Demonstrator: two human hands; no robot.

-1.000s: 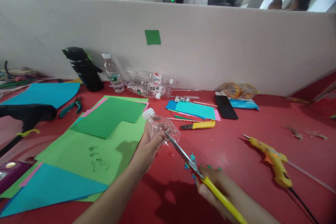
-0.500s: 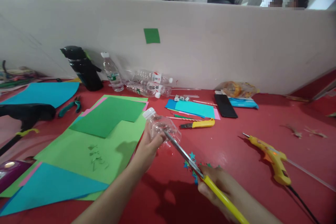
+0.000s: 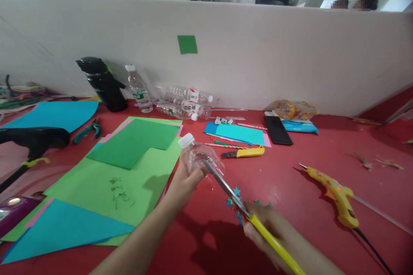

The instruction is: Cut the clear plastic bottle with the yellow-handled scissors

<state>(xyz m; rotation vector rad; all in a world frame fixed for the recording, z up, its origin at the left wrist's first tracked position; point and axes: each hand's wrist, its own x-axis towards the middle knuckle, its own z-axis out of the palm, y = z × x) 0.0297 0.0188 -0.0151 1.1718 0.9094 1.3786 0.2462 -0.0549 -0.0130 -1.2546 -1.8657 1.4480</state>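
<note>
My left hand point(image 3: 185, 180) is closed around the cut top of a clear plastic bottle point(image 3: 201, 154), its white cap pointing up and to the left. In my right hand point(image 3: 266, 227) is a pair of scissors point(image 3: 229, 191) with yellow handles. The blade tips reach the bottle piece beside my left thumb; whether plastic lies between the blades I cannot tell. Small blue and green paper stars point(image 3: 237, 191) lie on the red table behind the scissors, partly hidden by my right hand.
A yellow glue gun point(image 3: 334, 193) lies at the right. Beyond my hands are a utility knife point(image 3: 247, 152), a black phone point(image 3: 278, 130) and several plastic bottles point(image 3: 183, 103). Green paper sheets point(image 3: 135, 142), pliers point(image 3: 87, 131) and a black flask point(image 3: 105, 86) are on the left.
The bottle piece and my left hand have shifted slightly to the right. My left thumb has moved a little along the plastic, near the scissor tips. My right hand has barely moved.
</note>
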